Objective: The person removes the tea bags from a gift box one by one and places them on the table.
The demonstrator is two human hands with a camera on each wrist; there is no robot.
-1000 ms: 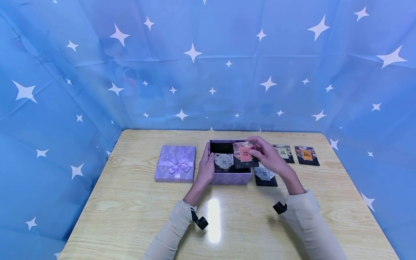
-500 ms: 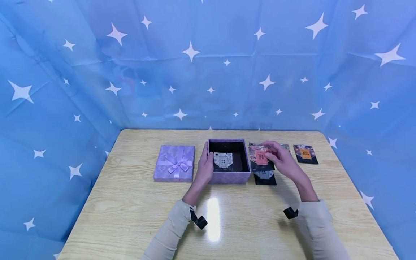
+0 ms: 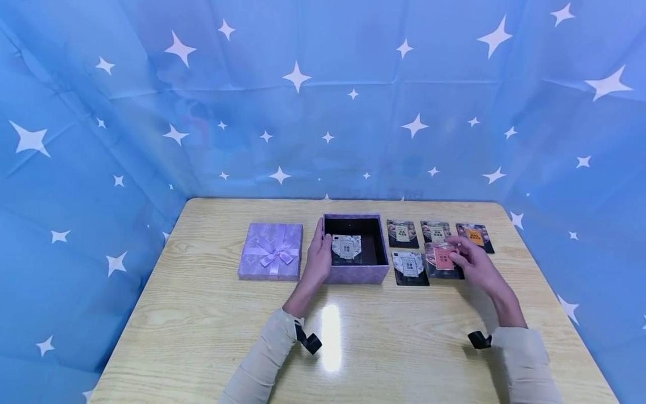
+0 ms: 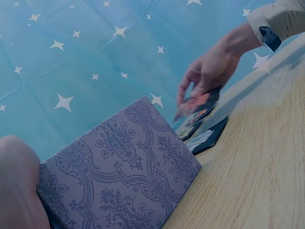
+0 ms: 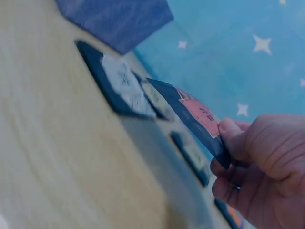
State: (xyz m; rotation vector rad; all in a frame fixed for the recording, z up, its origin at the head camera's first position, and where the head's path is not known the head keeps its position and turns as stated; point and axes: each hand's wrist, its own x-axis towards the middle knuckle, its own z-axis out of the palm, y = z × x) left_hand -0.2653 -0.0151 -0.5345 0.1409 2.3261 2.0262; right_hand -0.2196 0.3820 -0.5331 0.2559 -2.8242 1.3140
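Observation:
In the head view my left hand (image 3: 318,262) holds the left wall of an open purple box (image 3: 355,275), its thumb at the rim. One black sachet with a silver-white label (image 3: 347,248) lies inside the box. My right hand (image 3: 476,266) pinches a black sachet with a red label (image 3: 443,260) by its right edge. The right wrist view has that red-label sachet (image 5: 200,117) tilted above the table between thumb and fingers. In the left wrist view the patterned box wall (image 4: 119,171) fills the foreground.
A purple lid with a ribbon bow (image 3: 272,255) lies left of the box. Right of the box lie a white-label sachet (image 3: 410,268), two sachets with pale green labels, one at the back left (image 3: 402,234), and an orange-label sachet (image 3: 474,237). A blue starry curtain (image 3: 328,112) stands behind the table.
My right hand has carried the red-label sachet rightward out of the box, past the white-label one. My left hand stays at the box.

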